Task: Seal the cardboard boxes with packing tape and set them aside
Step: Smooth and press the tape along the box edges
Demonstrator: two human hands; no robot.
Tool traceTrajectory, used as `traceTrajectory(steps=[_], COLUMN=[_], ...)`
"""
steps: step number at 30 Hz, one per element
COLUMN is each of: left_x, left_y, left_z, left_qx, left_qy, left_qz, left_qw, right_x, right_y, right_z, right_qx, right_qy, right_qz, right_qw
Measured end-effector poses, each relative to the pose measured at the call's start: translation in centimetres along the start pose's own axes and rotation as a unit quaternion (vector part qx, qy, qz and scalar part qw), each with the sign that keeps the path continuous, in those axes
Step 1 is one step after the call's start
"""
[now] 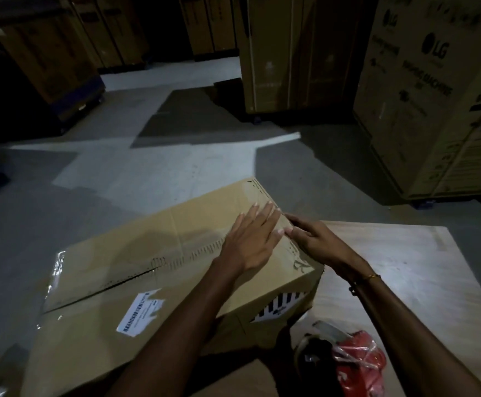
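Both hands, left hand point(249, 239) and right hand point(316, 239), press flat with released fingers on the brown cardboard box's point(113, 270) far right edge, near the pale wooden tabletop point(405, 267).

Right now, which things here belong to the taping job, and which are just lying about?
Job: brown cardboard box under both hands, left hand, right hand, red tape dispenser.
Lying about: tall LG-printed carton, flat cardboard sheet on the floor, pale wooden board.

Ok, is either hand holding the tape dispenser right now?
No: the left hand lies flat on the cardboard box, the right hand touches its edge, and the tape dispenser lies untouched below.
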State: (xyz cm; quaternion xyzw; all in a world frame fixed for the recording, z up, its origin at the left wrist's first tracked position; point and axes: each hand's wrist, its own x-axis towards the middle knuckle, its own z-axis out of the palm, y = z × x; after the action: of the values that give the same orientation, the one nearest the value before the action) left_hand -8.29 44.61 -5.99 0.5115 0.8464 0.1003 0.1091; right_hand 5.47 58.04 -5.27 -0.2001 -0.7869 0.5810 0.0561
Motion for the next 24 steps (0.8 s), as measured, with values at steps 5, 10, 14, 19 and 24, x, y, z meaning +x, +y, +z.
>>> traceTrajectory(steps=[5, 10, 14, 19, 24], left_x=[0.1, -0.5, -0.2, -0.4, -2.0], left_y=[-1.3, -1.6, -1.0, -1.1, -2.5], left_z=[-0.4, -0.8, -1.3, -1.1, -0.7], left_qx=[-0.009, -0.045, -0.061, -0.110, -0.082], left_qy=[0.015, 0.031, 0.057, 0.078, 0.101], left_qz=[-0.065, -0.109, -0.119, -0.085, -0.027], left_qw=[0.998, 0.993, 0.989, 0.987, 0.991], right_x=[-0.6, -0.5, -1.9, -3.4, -3.7], right_y=[-0.5, -0.8, -0.6, 0.0, -0.3], right_z=[2.8, 5.6, 6.8, 7.6, 8.1], right_qx=[0.043, 0.052, 0.034, -0.026, -0.025], right_qy=[-0.017, 0.048, 0.079, 0.133, 0.139], right_qz=[-0.024, -0.027, 0.021, 0.014, 0.019], right_qw=[0.999, 0.997, 0.996, 0.991, 0.990])
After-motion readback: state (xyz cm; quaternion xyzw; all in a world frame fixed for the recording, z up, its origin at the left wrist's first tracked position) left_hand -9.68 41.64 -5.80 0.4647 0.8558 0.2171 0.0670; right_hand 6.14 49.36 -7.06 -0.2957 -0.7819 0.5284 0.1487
